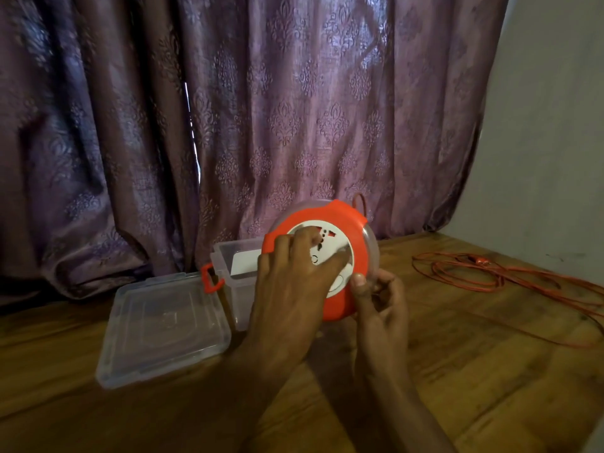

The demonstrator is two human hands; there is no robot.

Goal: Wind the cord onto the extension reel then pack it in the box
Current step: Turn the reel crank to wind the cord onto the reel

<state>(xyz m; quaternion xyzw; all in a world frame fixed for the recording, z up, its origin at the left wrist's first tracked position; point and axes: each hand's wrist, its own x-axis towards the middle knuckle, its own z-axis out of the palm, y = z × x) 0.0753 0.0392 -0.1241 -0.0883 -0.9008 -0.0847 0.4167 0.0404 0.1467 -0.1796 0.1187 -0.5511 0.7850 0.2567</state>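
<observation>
Orange-and-white extension reel (330, 256), round, held upright on edge over the wooden surface (490, 371), socket face toward the camera. Left hand (291, 289): laid over the white centre plate from 8 o'clock, fingers spread and bent onto the plate; whether they pinch a knob there cannot be told. Right hand (382, 299): at the reel's 4 o'clock edge, thumb on the orange rim, fingers curled around the clear housing behind, gripping it. Orange cord (490, 273): leaves the reel at its 1 o'clock edge; the bulk lies unwound in loose loops on the surface at 3 o'clock, well apart from both hands. Clear plastic box (235, 266), lid off, with an orange latch (209, 279): directly behind the left hand at 9 o'clock of the reel. Clear lid (163, 325): flat on the surface, just beside the box at its 8 o'clock. Purple patterned curtain (228, 109): hangs behind everything.
</observation>
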